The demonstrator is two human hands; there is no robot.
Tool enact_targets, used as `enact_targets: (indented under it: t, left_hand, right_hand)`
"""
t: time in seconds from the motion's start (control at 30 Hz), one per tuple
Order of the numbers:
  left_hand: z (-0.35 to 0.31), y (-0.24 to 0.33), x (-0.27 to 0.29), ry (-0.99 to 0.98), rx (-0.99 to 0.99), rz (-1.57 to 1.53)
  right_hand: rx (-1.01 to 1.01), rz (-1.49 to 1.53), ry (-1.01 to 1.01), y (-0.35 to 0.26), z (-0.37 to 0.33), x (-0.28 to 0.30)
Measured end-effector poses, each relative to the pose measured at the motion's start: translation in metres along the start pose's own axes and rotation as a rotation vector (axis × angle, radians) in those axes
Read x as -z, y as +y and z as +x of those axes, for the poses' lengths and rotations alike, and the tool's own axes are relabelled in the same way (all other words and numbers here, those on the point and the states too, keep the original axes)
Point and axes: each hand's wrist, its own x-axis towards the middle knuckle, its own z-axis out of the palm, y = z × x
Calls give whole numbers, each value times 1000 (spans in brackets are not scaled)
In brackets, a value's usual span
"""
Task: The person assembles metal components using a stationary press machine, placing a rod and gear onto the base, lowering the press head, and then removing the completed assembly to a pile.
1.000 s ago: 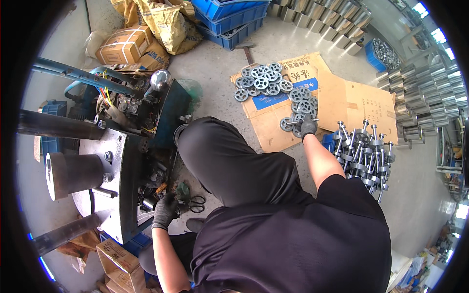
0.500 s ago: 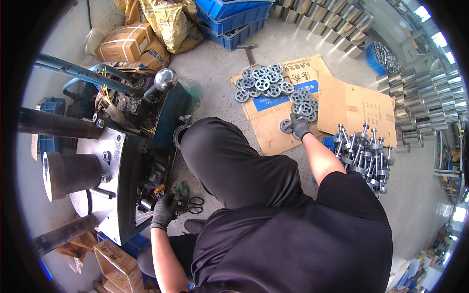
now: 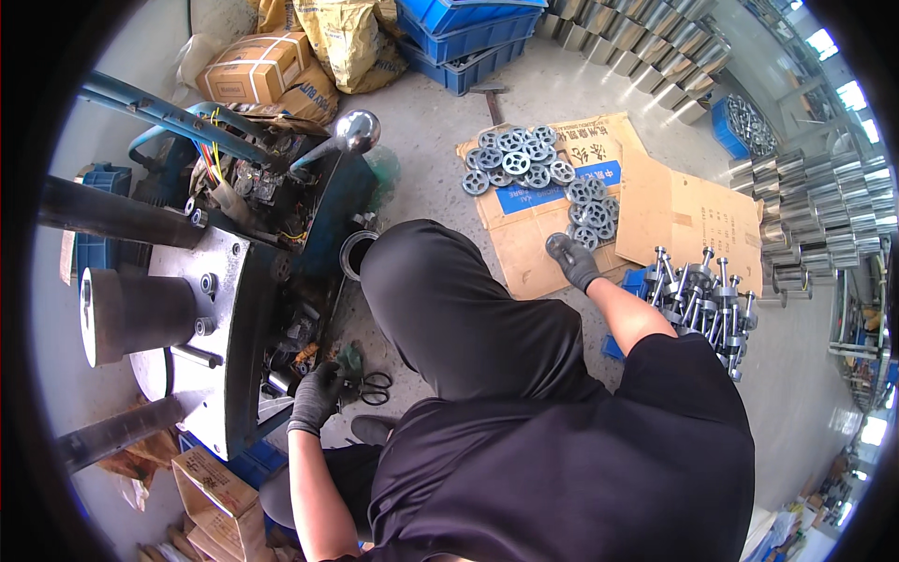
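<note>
Right grip (image 3: 573, 261): curled onto one spoked wheel (image 3: 554, 244) | left grip (image 3: 316, 393): state indiscernible, near scissors (image 3: 376, 388) | wheel: likely stiff, lightish, perhaps slick; best pinched by rim | over cardboard (image 3: 524, 267), just beside wheel pile (image 3: 594, 214)

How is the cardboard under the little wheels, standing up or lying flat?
Lying flat: the cardboard spreads across the floor, with grey wheels piled on top.

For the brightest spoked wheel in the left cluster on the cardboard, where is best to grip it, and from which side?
Probably the outer rim of this wheel, coming from above: it lies face-up with its round edge exposed, and gaps between spokes may admit a fingertip.
</note>
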Motion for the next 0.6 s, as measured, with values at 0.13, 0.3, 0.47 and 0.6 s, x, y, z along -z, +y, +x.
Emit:
enact_targets:
  t: [0.13,0.3,0.47,0.6]
  left_hand:
    - [-12,-8,-1,2,56,-33]
    - [-4,-9,-5,12,4,7]
    - [-3,-1,-2,-7,49,0]
    - [-3,-15,-9,-11,104,-38]
  right_hand:
    - [106,-1127,-346,-65,-14,-6]
    - [274,-1218,-459,-83,-5,8]
    - [202,-1302,-609,-101,8,-10]
    - [114,-1395,-668,-113,22,-38]
